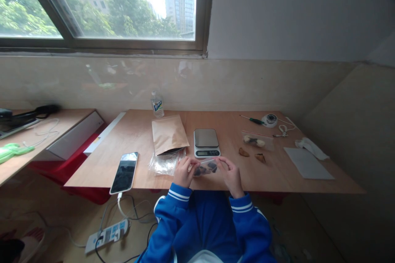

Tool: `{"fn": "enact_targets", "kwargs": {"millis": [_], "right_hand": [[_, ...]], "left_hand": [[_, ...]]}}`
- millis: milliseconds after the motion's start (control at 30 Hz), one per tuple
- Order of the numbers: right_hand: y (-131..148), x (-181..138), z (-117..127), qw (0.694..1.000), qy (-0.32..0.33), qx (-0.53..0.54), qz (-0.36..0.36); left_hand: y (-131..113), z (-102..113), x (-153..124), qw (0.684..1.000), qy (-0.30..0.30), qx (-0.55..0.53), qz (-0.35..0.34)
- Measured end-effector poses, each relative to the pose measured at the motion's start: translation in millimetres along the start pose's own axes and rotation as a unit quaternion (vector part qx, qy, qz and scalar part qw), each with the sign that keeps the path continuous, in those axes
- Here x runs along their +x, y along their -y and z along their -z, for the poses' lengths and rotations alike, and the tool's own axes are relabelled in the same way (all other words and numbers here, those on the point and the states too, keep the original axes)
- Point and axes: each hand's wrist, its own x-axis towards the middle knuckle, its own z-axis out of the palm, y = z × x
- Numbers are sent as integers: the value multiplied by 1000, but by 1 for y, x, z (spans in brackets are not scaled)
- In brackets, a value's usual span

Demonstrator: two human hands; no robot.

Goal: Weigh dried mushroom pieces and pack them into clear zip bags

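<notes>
Both my hands hold a small clear plastic bag with dark pieces inside, just above the front edge of the wooden table. My left hand pinches the bag's left end and my right hand pinches its right end, fingers closed on the top edge. Right behind the bag stands a small digital kitchen scale. A heap of clear bags lies to the left, partly under a brown paper pouch.
A phone on a cable lies at the front left. A water bottle stands at the back. Brown pieces, a filled clear bag, a screwdriver, a round device and a grey sheet lie to the right. A power strip is on the floor.
</notes>
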Motion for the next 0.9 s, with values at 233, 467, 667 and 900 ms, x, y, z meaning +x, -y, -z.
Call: {"fn": "enact_targets", "kwargs": {"millis": [233,467,667,900], "right_hand": [[-1,-4,-8,999,-38,-5,6],[-5,-4,-15,998,21,58,2],[-11,-4,-19,987,77,139,-21],[-20,-5,-18,991,83,109,-10]], "left_hand": [[-1,-5,-4,995,-11,103,-7],[3,-7,-2,999,-9,41,-10],[-3,-1,0,999,8,43,-13],[-3,-3,-1,998,18,58,-20]]}}
